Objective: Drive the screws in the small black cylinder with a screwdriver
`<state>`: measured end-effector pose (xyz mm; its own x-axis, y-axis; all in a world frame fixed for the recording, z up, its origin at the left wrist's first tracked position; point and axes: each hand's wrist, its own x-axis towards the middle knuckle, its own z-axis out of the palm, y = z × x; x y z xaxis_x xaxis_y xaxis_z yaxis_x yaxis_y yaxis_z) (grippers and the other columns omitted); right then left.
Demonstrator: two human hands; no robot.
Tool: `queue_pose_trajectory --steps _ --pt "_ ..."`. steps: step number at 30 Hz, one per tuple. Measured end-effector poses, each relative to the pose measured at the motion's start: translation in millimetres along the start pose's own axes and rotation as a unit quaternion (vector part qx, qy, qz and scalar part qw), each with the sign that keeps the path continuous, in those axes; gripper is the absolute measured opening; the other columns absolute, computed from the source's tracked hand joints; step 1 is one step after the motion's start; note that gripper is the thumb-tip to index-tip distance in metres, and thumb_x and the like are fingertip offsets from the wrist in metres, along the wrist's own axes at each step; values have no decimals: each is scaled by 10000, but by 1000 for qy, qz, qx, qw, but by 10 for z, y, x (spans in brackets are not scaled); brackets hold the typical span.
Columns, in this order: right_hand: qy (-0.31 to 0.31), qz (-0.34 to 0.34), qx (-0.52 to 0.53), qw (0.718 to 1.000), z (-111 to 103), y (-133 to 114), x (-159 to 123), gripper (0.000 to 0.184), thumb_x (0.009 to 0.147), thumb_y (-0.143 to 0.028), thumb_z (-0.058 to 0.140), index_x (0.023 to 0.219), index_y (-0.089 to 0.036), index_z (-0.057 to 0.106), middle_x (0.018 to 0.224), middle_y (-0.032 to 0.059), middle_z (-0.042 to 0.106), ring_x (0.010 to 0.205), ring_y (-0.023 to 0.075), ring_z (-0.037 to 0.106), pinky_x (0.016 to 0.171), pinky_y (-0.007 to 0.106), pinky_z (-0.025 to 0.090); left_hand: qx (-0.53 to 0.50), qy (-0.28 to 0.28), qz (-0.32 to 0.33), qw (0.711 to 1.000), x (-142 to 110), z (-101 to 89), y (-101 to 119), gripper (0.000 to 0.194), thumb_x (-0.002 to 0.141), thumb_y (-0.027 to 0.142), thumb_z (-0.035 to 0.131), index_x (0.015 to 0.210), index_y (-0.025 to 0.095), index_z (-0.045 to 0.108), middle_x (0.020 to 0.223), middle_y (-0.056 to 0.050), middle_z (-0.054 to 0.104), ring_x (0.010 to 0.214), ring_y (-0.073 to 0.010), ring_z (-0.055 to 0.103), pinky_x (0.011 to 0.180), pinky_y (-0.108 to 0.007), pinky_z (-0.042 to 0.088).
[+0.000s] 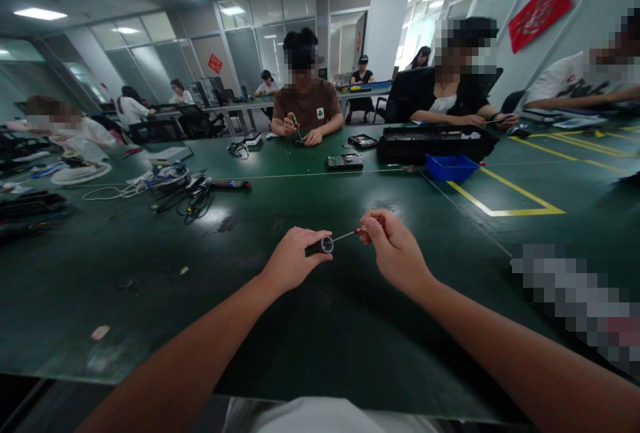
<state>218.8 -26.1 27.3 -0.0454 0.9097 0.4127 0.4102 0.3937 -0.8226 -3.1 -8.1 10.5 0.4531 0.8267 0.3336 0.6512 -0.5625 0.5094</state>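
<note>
White cloth point(310, 416) lay nearest. Over the green desk point(165, 313), the left hand point(293, 256) pinched a black cylinder point(316, 247), its end round and grey-rimmed; the right hand point(393, 243) gripped a screwdriver point(345, 236), tip beside it. The red banner's point(540, 12) writing was too blurred.

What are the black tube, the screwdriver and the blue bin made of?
The black tube could be plastic or painted metal; its dark surface is too small to tell. The screwdriver has a thin, silvery shaft, likely smooth steel; its reddish handle may be plastic. The blue bin seems smooth plastic, being one bright colour throughout.
</note>
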Motion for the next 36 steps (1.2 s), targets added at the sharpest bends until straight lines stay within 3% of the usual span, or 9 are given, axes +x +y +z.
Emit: queue_pose_trajectory --steps 7,13,17,23,28,33,36 --pt "-1 11 -24 1000 -13 -52 -26 342 993 -479 418 872 -226 614 640 -11 547 585 163 534 567 302 393 -2 -11 12 1000 13 -4 22 410 831 282 754 1228 252 656 1160 -9 706 1053 -206 605 970 -378 432" --pt "-18 -12 -38 999 -26 -44 -10 201 983 -283 387 1057 -218 562 799 12 607 712 177 585 631 303 417 -1 -2 -4 1000 8 10 -11 417 821 247 761 1225 255 662 1150 -15 705 1062 -211 596 949 -370 447" --pt "-37 -19 -92 995 -41 -65 -3 305 1018 -372 340 916 -223 585 705 -3 572 613 165 541 583 305 373 -3 -8 2 1000 -6 21 -22 394 830 263 753 1215 259 669 1151 -11 704 1054 -208 593 949 -368 445" --pt "-25 -38 -71 996 -32 -89 -30 195 988 -294 379 1107 -213 511 805 15 611 691 180 583 637 311 419 3 -9 -12 1000 -2 12 -5 412 828 265 755 1228 264 660 1145 -1 703 1048 -205 587 938 -370 446" --pt "-44 -14 -86 995 -33 -109 -28 222 1003 -372 367 1013 -224 533 739 4 599 617 174 548 587 316 389 4 -17 -9 1000 1 12 -11 405 834 274 747 1229 266 660 1143 -9 703 1056 -213 586 935 -373 447" --pt "-29 12 11 999 -10 -26 1 217 964 -379 471 1100 -223 539 892 43 637 795 200 604 690 339 460 8 -4 -18 1000 -5 9 -1 411 830 266 752 1230 272 656 1117 -9 708 1032 -214 594 910 -372 459" --pt "-21 66 106 992 12 92 75 256 947 -446 502 959 -212 605 812 31 610 739 185 578 700 349 476 12 3 13 1000 -2 -1 14 420 828 253 755 1234 264 650 1147 -12 700 1055 -205 592 935 -372 455"
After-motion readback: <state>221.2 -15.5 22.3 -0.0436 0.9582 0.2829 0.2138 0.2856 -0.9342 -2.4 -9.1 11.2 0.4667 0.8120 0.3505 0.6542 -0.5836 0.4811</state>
